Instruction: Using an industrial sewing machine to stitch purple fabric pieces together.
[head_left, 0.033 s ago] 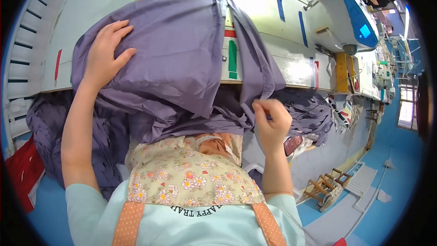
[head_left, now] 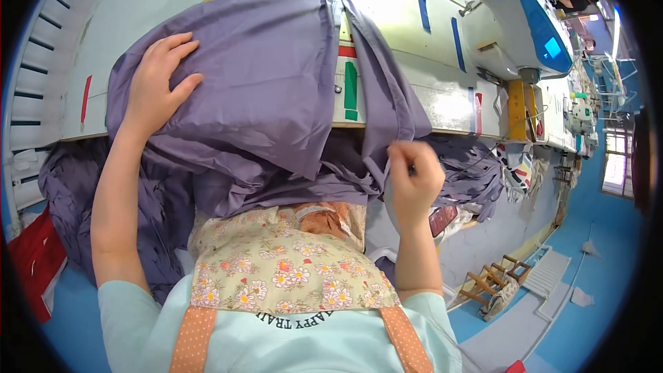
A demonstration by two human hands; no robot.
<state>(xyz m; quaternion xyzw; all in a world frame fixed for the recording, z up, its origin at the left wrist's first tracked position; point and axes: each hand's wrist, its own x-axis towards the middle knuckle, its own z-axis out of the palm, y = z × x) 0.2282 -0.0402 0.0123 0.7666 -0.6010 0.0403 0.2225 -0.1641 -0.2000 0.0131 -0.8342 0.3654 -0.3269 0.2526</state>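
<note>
Head view, the only one: your purple cloth point(head_left: 269, 76) lies folded over the front edge of the sewing table point(head_left: 138, 0), long axis running away from you, from your lap up toward the sewing machine point(head_left: 483, 0) at the back. Upper part sits flat on the tabletop; the rest spills off the edge into your lap and bunches over the flowered apron point(head_left: 276, 269).

Your left hand point(head_left: 155, 83) lies palm-down on the cloth's left top corner, fingers spread wide, pressing it flat; no grip.

Your right hand point(head_left: 413, 176) is below the table edge, right of the cloth's main fold, fingers closed narrow, pinching a strip of the cloth's right edge that runs up toward the machine.

So cloth lies between both hands, mostly nearer the left.

More purple cloth heaps left and right under the table. Coloured tape strips point(head_left: 351, 90) mark the tabletop beside the cloth.
</note>
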